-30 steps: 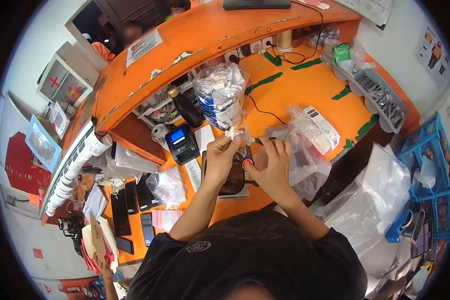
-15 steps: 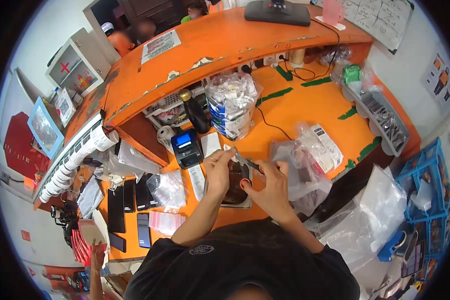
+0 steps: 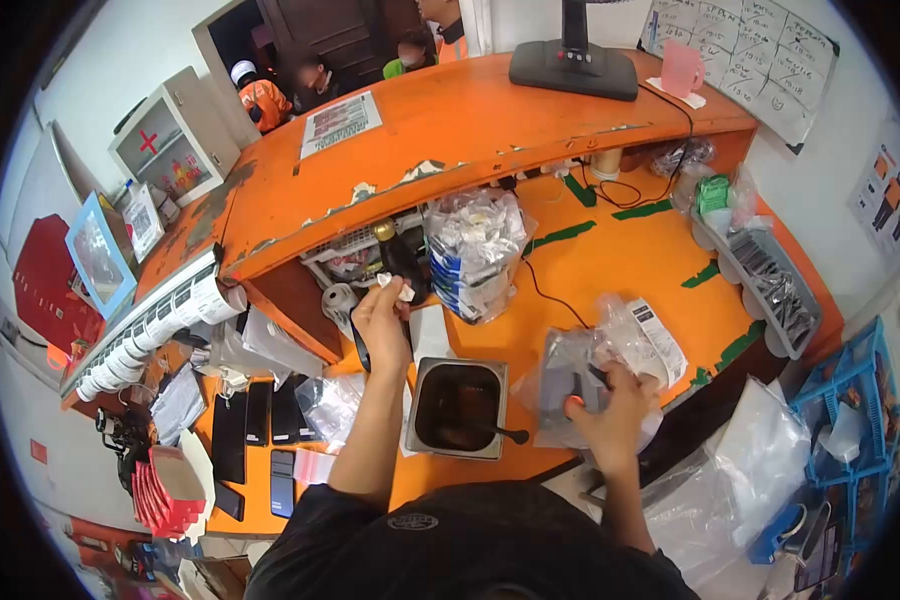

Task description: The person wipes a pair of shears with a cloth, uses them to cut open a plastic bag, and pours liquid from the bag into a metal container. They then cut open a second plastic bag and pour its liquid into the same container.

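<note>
Left hand: raised, pinching 1 crumpled white scrap
Right hand: lowered, loosely curled around black-and-orange scissors

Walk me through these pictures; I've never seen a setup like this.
There is no machine here: a person works with bare hands. Every picture comes from one camera worn on that person's head, looking forward and down, and its wide lens bends the edges.

The left hand pinches a small white scrap. The right hand is at the orange-handled scissors, over a clear bag; how firm its grip is, I can't tell.

Between the hands, on the orange desk, sits a metal tub with dark contents and a black handle sticking out. Behind it stand a bottle and a bag of packets. Phones lie toward the left.
</note>
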Demonstrator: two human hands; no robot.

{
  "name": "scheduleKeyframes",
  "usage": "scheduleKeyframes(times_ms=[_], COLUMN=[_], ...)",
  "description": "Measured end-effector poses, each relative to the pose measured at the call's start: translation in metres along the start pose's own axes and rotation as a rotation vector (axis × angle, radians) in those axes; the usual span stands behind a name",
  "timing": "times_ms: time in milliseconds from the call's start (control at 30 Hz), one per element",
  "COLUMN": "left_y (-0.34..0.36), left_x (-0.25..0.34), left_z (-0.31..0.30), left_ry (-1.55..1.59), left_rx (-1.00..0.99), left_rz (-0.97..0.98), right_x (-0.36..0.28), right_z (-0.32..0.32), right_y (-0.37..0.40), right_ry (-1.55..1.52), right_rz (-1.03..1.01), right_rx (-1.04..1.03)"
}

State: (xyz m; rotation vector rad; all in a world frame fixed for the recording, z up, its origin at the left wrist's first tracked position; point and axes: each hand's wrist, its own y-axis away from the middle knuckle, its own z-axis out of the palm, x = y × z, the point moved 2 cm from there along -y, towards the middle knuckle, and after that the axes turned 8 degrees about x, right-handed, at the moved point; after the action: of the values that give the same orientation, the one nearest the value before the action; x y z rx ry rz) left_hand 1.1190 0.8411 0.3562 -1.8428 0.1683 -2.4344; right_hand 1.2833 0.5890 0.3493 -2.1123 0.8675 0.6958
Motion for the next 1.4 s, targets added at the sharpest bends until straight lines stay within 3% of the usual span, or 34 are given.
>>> scheduleKeyframes(times_ms=[100, 133, 200, 367, 400, 433, 500, 533, 567, 633, 667, 833, 900, 933, 1000, 1033, 1100, 1167, 1200, 1267, 1300, 1333, 1400], left_y=[-0.018, -0.037, -0.055, -0.112, -0.119, -0.124, -0.13, -0.129, -0.134, -0.128, -0.141, -0.116, -0.092, -0.078, -0.047, -0.037, -0.014, 0.005, 0.012, 0.029, 0.04, 0.047, 0.066], left_x=[-0.008, -0.03, -0.031, -0.041, -0.05, -0.06, -0.091, -0.103, -0.113, -0.122, -0.13, -0.058, -0.021, -0.006, 0.012, 0.016, 0.024, 0.023, 0.014, 0.005, 0.005, -0.001, -0.019], left_z=[0.027, 0.034, 0.062, 0.115, 0.122, 0.123, 0.123, 0.116, 0.112, 0.102, 0.107, 0.096, 0.081, 0.07, 0.041, 0.024, -0.011, -0.047, -0.07, -0.115, -0.132, -0.141, -0.161], left_ry=[-0.262, -0.442, -0.614, -0.579, -0.614, -0.611, -1.206, -1.248, -1.247, -1.243, -1.384, -1.152, -0.905, -0.91, -0.768, -0.755, -0.607, -0.463, -0.282, -0.465, -0.629, -0.629, -0.583], left_rx=[-0.324, -0.372, -0.283, -0.175, -0.215, -0.216, -0.433, -0.499, -0.506, -0.658, -0.759, -0.672, -0.499, -0.485, -0.568, -0.55, -0.515, -0.294, -0.199, -0.054, 0.012, 0.032, 0.023], left_rz=[0.065, 0.182, 0.692, 0.75, 0.621, 0.621, 0.695, 0.824, 0.819, 0.582, 0.578, 0.633, 1.14, 1.131, 0.894, 0.95, 0.498, 0.298, 0.068, -0.039, -0.098, -0.113, -0.116], right_x=[0.028, 0.027, 0.019, 0.023, 0.024, 0.028, 0.04, 0.043, 0.046, 0.053, 0.055, 0.039, 0.033, 0.028, 0.023, 0.024, 0.037, 0.043, 0.049, 0.052, 0.048, 0.044, 0.041], right_z=[-0.008, -0.007, -0.007, -0.008, -0.009, -0.009, -0.006, -0.005, -0.004, -0.002, -0.001, 0.009, 0.02, 0.028, 0.043, 0.054, 0.084, 0.113, 0.132, 0.164, 0.179, 0.192, 0.211], right_y=[-0.004, -0.004, -0.009, -0.011, -0.011, -0.01, -0.006, -0.006, -0.006, 0.0, -0.001, -0.018, -0.028, -0.032, -0.042, -0.049, -0.061, -0.075, -0.078, -0.087, -0.087, -0.084, -0.074], right_ry=[-0.041, -0.039, -0.103, -0.138, -0.141, -0.139, -0.027, -0.022, 0.012, 0.057, 0.08, 0.015, 0.016, 0.011, 0.001, -0.003, -0.001, 0.09, 0.111, 0.13, 0.115, 0.1, 0.138], right_rz=[0.063, 0.061, 0.046, 0.063, 0.081, 0.081, 0.054, 0.058, 0.051, 0.065, 0.015, -0.047, -0.1, -0.092, -0.191, -0.205, 0.011, -0.147, -0.205, -0.273, -0.34, -0.411, -0.482], right_rx=[0.037, 0.031, 0.106, 0.12, 0.128, 0.13, 0.13, 0.127, 0.122, 0.1, 0.124, 0.032, -0.008, -0.077, -0.161, -0.176, -0.457, -0.451, -0.463, -0.486, -0.617, -0.752, -0.775])
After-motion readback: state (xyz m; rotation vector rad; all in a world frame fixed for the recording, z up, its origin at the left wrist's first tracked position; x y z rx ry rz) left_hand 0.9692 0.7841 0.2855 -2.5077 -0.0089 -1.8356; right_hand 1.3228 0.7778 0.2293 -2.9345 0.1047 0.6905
